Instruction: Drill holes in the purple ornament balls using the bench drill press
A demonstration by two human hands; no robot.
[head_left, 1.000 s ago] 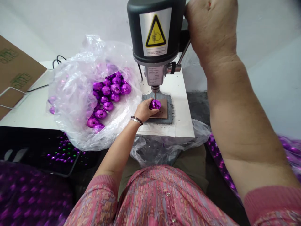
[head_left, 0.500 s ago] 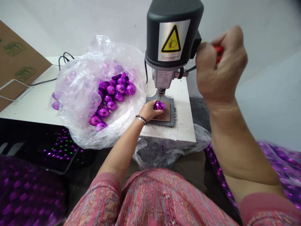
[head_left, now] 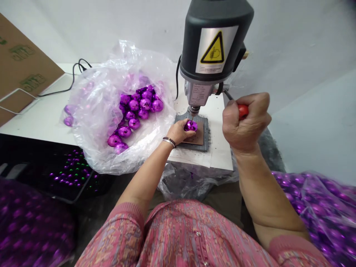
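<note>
A shiny purple faceted ball (head_left: pixel 190 126) rests on a brown board (head_left: pixel 197 139) over the grey base of a bench drill press (head_left: pixel 217 48). My left hand (head_left: pixel 178 132) grips this ball from its left side, thumb in front and fingers behind. Right above it, the thin drill bit (head_left: pixel 192 118) comes down to the ball's top; whether it has gone in I cannot tell. At the right of the machine, my right hand (head_left: pixel 246 120) is wrapped in a fist round the red-knobbed feed lever (head_left: pixel 243 111).
Left of the drill, an open clear plastic bag (head_left: pixel 91 144) of purple balls (head_left: pixel 134 123) lies on the white table (head_left: pixel 36 128). A cardboard box (head_left: pixel 25 66) and black cable stand further left. Large bags of purple balls (head_left: pixel 319 207) flank me below.
My right hand has pulled the feed lever downward, and the drill bit is lower against the ball. My left hand keeps its hold. The view has shifted slightly.
</note>
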